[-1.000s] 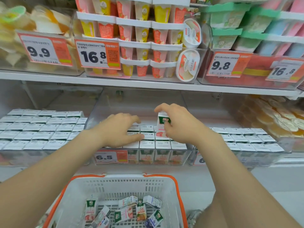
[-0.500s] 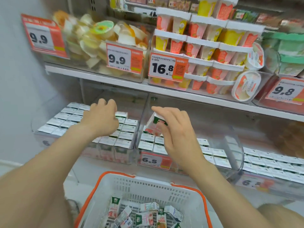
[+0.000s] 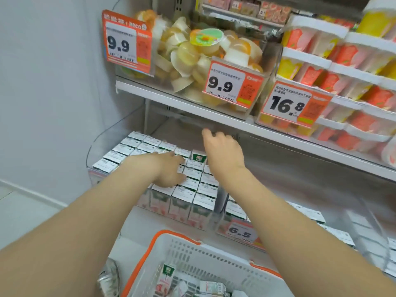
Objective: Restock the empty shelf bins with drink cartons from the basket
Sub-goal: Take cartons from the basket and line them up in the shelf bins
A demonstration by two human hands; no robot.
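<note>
The clear left bin (image 3: 94,146) on the lower shelf is packed with white-topped drink cartons (image 3: 188,196). My left hand (image 3: 169,170) rests flat on the carton tops near the bin's middle. My right hand (image 3: 222,148) hovers over the bin's right rear with its fingers stretched toward the back. Just left of it a green-sided carton (image 3: 198,156) stands slightly higher than its row; my fingers do not seem to hold it. The white basket with an orange rim (image 3: 192,251) sits below my arms, with several loose cartons (image 3: 167,275) inside.
A second carton bin with a 6.5 price tag (image 3: 241,233) stands to the right. The shelf above (image 3: 214,116) overhangs my hands and carries a bin of jelly cups (image 3: 203,50) and stacked pudding cups (image 3: 342,67). A plain wall (image 3: 53,82) closes the left side.
The view swung left. My right hand carried the green carton from the 6.5 bin to the left bin and opened beside it. My left hand settled onto the left bin's cartons.
</note>
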